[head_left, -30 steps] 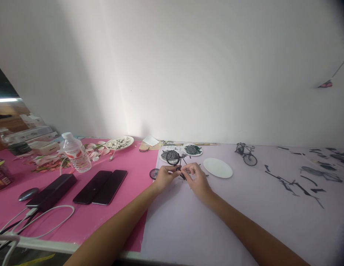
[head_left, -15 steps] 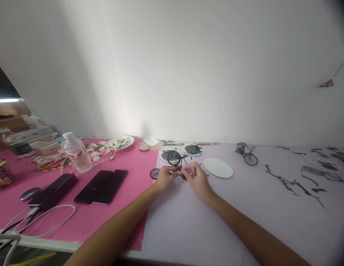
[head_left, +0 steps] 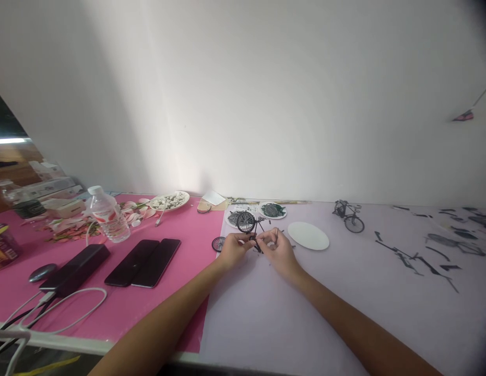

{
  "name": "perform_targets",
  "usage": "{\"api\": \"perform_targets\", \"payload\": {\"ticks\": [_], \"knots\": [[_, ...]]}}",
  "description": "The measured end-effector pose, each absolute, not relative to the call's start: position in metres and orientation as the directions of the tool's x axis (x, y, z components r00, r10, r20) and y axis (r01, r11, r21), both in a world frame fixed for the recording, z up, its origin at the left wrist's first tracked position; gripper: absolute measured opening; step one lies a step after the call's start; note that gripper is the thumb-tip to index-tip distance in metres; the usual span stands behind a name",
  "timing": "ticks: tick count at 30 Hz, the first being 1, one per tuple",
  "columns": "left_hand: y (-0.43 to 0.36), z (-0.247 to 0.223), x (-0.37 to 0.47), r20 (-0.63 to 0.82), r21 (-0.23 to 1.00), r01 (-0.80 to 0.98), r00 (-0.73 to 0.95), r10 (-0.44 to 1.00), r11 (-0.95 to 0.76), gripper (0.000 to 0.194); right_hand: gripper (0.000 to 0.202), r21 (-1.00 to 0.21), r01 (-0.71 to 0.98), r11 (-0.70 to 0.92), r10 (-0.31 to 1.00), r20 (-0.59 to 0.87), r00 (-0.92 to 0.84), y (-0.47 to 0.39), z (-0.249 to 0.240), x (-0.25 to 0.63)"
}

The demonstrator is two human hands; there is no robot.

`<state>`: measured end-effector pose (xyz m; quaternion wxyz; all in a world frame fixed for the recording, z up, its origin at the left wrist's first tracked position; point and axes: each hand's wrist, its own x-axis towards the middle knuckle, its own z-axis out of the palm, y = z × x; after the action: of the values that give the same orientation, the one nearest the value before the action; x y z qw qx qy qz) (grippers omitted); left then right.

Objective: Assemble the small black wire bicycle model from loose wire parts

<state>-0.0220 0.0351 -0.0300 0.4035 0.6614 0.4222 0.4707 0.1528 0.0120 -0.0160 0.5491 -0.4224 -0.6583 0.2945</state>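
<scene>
Between my hands is a small black model bicycle (head_left: 246,222), partly put together, with one spoked wheel up on its far side. My left hand (head_left: 235,249) pinches its dark frame between thumb and fingers. From the other side, my right hand (head_left: 277,250) has thumb and forefinger closed at the same spot; the small part there is mostly hidden by the fingertips. A loose spoked wheel (head_left: 218,244) lies just left of my left hand. Behind the model, white plates (head_left: 284,215) hold more dark wheels. An oval white plate (head_left: 308,236) sits right of my right hand.
A finished-looking model bicycle (head_left: 348,215) stands at the back right, with flat black parts (head_left: 418,261) spread beyond it. On the pink left side are two phones (head_left: 156,263), a power bank (head_left: 75,270) with cables, a water bottle (head_left: 109,216) and a plate of white pieces (head_left: 170,207).
Both hands stay in almost the same place, pressed together at the model bicycle. The dark part at the fingertips has shifted slightly; the rest of the table looks unchanged.
</scene>
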Motion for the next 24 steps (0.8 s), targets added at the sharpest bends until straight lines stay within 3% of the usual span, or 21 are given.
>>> {"api": "perform_targets", "payload": {"ticks": [16,24], "knots": [[0.0346,-0.0304,-0.0221,0.342,0.866,0.322,0.175,0.923,-0.382,0.027,0.041,-0.868,0.224,0.444,0.894,0.446,-0.041,0.0091,-0.0122,0.1523],[0.0367,-0.0334,-0.0215,0.332,0.879,0.302,0.169,0.928,-0.369,0.034,0.041,-0.869,0.229,0.438,0.897,0.44,-0.045,0.0083,-0.0115,0.1514]]}}
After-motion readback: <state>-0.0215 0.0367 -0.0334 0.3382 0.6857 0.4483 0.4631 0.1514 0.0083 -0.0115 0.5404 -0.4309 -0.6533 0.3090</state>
